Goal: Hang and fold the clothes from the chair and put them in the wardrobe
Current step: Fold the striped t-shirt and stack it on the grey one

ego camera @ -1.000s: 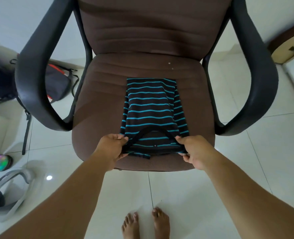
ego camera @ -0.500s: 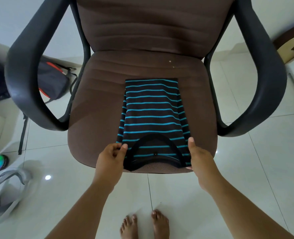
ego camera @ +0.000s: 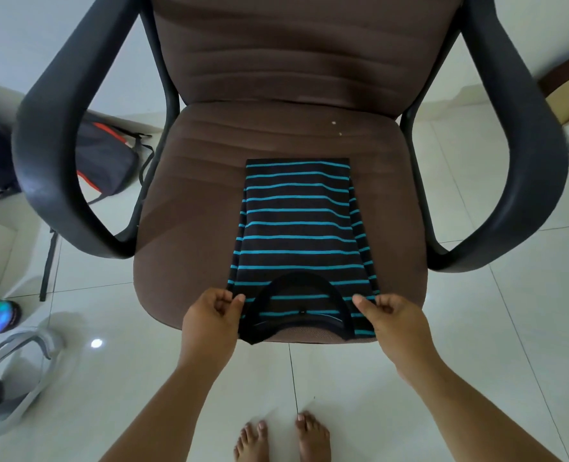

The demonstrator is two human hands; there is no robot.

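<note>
Both forearms bare, entering from the lower frame; no sleeves, watch or rings visible. Left hand [ego camera: 211,316] and right hand [ego camera: 391,320] ungloved. Feet [ego camera: 281,438] bare, bottom centre.

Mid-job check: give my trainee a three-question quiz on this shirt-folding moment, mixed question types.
1. True or false: the striped shirt lies on the floor.
2. Which hands have a grip on the shirt? A) left hand only B) right hand only C) both
3. Fill in: the neckline end lies at the chair seat's ____ edge.

Key: 1 false, it lies on the chair seat; 2 C; 3 front.
</note>
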